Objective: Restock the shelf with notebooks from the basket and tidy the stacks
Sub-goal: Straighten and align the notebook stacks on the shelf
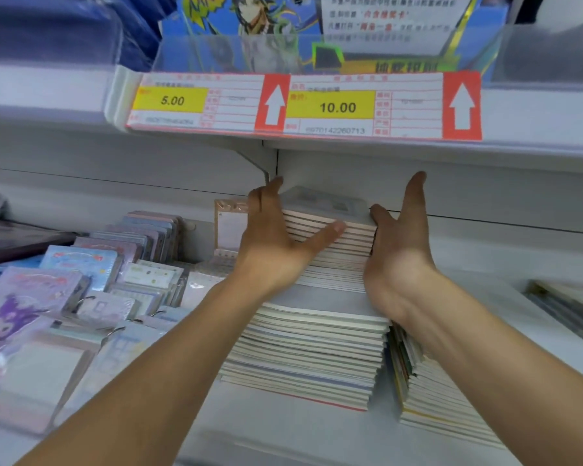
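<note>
White shop shelf [283,428], price tags [303,105] on the shelf edge above. Pastel ring-bound notepads [81,297] are laid at left. Tall stack of thin pale-covered notebooks [317,348] is flanked mid-shelf: left hand [276,243] spread wide against its left side, right hand [398,250] flat and open against its right. Second notebook stack [431,398] just beside.

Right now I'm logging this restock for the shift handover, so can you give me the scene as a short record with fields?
left hand: open, fingers along the left side of the rear notebook stack
right hand: open, flat against that stack's right side
front stack: notebooks, edges uneven
right stack: lower, fanned out
price tags: 5.00 and 10.00
left of stacks: ring-bound notepads
basket: not in view
</note>
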The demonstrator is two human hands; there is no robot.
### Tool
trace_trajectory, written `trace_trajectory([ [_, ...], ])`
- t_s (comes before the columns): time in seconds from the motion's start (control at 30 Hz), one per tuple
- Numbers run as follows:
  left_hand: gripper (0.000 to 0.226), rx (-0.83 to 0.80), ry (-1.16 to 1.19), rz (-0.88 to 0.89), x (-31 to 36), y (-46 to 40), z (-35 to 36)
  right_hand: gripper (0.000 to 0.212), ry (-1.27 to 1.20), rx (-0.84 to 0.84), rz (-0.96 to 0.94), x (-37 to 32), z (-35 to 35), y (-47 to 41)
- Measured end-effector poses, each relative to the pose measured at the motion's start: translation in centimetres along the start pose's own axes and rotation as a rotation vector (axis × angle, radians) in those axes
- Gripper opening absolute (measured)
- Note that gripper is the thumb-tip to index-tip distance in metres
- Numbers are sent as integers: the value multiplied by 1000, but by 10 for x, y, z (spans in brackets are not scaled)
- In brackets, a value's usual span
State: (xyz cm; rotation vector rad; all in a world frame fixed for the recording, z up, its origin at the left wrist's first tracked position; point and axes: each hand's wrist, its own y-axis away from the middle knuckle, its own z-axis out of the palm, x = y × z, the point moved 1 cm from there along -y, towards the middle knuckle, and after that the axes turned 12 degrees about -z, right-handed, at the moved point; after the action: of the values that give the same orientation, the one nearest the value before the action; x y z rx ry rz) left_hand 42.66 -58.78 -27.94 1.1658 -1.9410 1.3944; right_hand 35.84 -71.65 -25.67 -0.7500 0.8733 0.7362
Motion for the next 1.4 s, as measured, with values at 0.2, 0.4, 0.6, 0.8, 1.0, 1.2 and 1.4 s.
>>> trace_trajectory([
  [0.2,130,-174,-80,-109,-15,-2,-25,101,468,-301,119,-13,-44,11],
  [0.4,55,-113,-437,3,-28,-2,-33,57,1274,-382,-157,-6,-57,12],
  [0.6,60,-19,-202,-17,-48,-8,-31,25,1354,-319,-375,12,-50,10],
  [0.8,51,-144,-285,-20,-42,-8,-37,24,1334,-326,-341,9,-51,12],
  [1.0,44,-274,-652,-78,-24,-13,-42,20,1441,-411,-304,1,-47,9],
  [1.2,33,-266,-517,-45,-38,-11,-44,20,1278,-313,-169,6,-46,9],
  [1.4,101,-605,-219,-345,-39,-10,-32,22,761,-179,229,-4,-54,-4],
])
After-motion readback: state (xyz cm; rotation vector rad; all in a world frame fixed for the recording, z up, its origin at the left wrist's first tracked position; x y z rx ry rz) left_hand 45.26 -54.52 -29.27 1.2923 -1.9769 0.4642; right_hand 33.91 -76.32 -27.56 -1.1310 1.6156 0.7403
